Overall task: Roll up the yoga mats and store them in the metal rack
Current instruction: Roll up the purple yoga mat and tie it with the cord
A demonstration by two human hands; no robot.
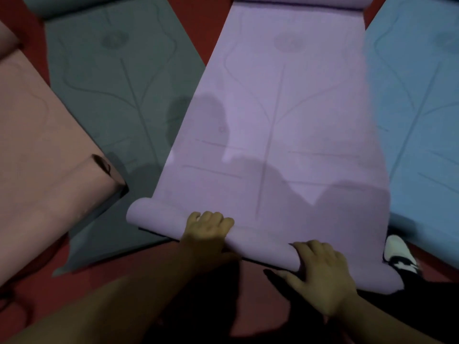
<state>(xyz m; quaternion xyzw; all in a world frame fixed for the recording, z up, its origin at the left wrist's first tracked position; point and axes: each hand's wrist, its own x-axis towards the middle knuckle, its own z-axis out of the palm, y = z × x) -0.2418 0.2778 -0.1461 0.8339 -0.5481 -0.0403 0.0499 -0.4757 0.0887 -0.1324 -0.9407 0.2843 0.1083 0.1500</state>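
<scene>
**Both hands on the rolled near end of the purple mat**

Works from the near end of the purple mat (285,115), spread lengthwise on the red floor (119,274) and stretching straight ahead. Shows only a short stretch wound up: a thin rolled end (161,217) lying across the mat's width, slanted, with its left tip farther away than its right. Leaves most of the mat flat, marked with faint guide lines, up to a second small curl (298,2) at the top edge of the view.

Grasps the rolled end with the left hand (208,232), a little left of the middle, by curling the fingers over the top of the tube. Grasps it too with the right hand (320,271), nearer the right edge, by bending the fingers over the tube and stretching the thumb out leftward along its near side. Holds the two hands apart, with bare forearms reaching in from the bottom of the view.

Has three more mats alongside on the same floor: a grey-green mat (111,83) just to the left, overlapped at its right edge by the purple one; a pink mat (37,145) farther left, curled into a tube at its near end; a blue mat (417,108) to the right, touching or overlapping the purple edge, hard to tell which. Rests a foot in a white-and-black shoe (400,254) by the right tip of the rolled end
</scene>
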